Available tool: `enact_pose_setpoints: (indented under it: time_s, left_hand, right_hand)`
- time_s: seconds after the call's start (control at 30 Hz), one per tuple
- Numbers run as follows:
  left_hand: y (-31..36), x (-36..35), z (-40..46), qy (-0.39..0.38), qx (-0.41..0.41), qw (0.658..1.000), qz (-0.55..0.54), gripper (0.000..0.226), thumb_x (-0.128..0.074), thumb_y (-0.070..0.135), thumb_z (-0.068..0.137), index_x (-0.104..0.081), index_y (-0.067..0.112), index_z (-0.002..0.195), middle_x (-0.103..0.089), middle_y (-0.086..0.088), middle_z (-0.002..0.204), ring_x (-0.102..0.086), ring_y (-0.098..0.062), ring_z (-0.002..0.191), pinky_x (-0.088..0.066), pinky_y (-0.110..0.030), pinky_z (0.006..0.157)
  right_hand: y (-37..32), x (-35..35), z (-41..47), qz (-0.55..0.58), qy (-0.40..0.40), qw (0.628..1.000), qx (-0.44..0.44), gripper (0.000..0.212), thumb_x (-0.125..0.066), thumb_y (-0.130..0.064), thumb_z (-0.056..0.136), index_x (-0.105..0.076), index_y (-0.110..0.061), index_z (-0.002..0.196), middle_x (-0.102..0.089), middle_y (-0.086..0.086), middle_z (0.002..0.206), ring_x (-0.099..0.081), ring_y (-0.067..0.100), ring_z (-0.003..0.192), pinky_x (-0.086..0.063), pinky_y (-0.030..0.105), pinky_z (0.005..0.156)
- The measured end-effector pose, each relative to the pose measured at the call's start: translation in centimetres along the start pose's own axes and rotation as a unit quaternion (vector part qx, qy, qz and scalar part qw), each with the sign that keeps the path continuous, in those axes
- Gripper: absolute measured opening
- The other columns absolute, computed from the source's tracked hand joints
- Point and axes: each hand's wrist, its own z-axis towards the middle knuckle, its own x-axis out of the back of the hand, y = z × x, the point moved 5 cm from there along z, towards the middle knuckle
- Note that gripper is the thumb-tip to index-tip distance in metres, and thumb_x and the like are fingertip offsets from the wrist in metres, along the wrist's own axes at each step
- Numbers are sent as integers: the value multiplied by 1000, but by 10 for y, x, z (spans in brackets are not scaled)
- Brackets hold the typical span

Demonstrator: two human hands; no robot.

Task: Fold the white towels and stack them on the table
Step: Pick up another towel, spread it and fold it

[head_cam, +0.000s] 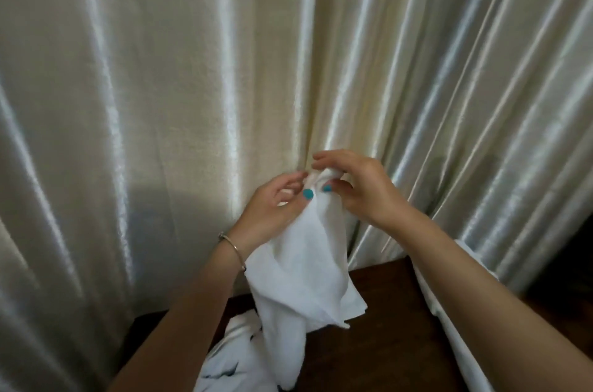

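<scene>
A white towel (303, 273) hangs in the air in front of me, bunched at its top edge and drooping down over the dark wooden table (378, 337). My left hand (272, 208) pinches the towel's top between thumb and fingers. My right hand (356, 186) grips the same top edge right beside it, its thumb pressed on the cloth. Both hands are close together, thumbs almost touching. More white cloth (237, 359) lies on the table at the bottom, partly behind the hanging towel.
A shiny cream curtain (192, 86) fills the whole background right behind the table. Another strip of white fabric (449, 311) runs under my right forearm at the table's right side. A thin bracelet (232, 247) circles my left wrist.
</scene>
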Motion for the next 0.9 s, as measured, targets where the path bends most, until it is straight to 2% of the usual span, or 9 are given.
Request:
enact_pose_setpoints:
  time_s: [0.13,0.23,0.3,0.4,0.5,0.57,0.7,0.8,0.9]
  left_hand:
    - [24,-41,14,-32,-62,995,76,47,-69,22,86,-51,37,126,-46,21,129,-44,11,120,-36,-5,94]
    - [43,-64,27,-20,-114,978,176,23,-61,16,91,-64,22,113,-65,15,102,-59,9,95,-41,-7,84]
    - [51,-79,30,1,-132,954,270,16,-50,18,97,-65,19,104,-64,11,77,-60,0,72,-45,-18,67]
    - [53,-99,36,44,-138,921,363,20,-42,20,99,-60,12,104,-67,-6,79,-62,-26,72,-49,-39,66]
    - [51,-100,43,108,-125,940,299,14,-42,7,97,-55,10,90,-57,-2,70,-52,-21,64,-44,-28,59]
    - [48,-95,45,139,-89,957,236,24,-40,8,98,-51,19,79,-53,2,69,-47,-12,61,-37,-15,53]
    - [37,-81,46,188,-5,971,144,36,-35,17,102,-44,28,69,-48,8,67,-45,-3,60,-36,-17,59]
    - [26,-51,50,252,30,962,102,33,-36,23,101,-49,24,71,-52,5,73,-48,-12,70,-38,-26,66]
    - [22,-38,54,241,30,964,108,31,-40,28,98,-50,11,74,-51,3,72,-46,-12,69,-37,-27,66]
  right_hand:
    - [15,28,-7,15,7,999,50,18,-69,-1,78,-73,-14,89,-70,0,107,-65,10,89,-51,22,83]
    - [26,51,-9,-76,62,989,110,8,-69,-19,79,-74,-21,85,-71,-5,80,-67,15,72,-52,33,68]
    - [35,64,-11,-183,116,969,119,16,-62,-31,83,-69,-18,78,-67,-5,66,-64,20,58,-42,23,56]
    - [51,73,-17,-217,148,964,43,29,-52,-43,85,-57,-16,76,-63,-2,59,-61,26,50,-29,22,49]
    - [81,66,-18,-19,11,995,-100,30,-63,-48,84,-50,-22,77,-58,-6,62,-55,18,58,-31,29,52]
    - [98,54,-22,114,-147,969,-165,28,-72,-43,79,-51,-26,71,-53,-10,65,-50,9,60,-36,27,57]
    - [129,47,-42,59,-372,903,-208,27,-75,-44,75,-70,-23,92,-72,-3,93,-68,13,84,-56,33,78]
    - [143,58,-45,90,-338,907,-235,25,-77,-41,76,-74,-20,89,-75,-5,87,-70,9,80,-55,24,70]
    - [150,66,-37,319,-170,889,-282,14,-78,-23,78,-74,-20,92,-77,-3,85,-71,16,79,-58,25,69]
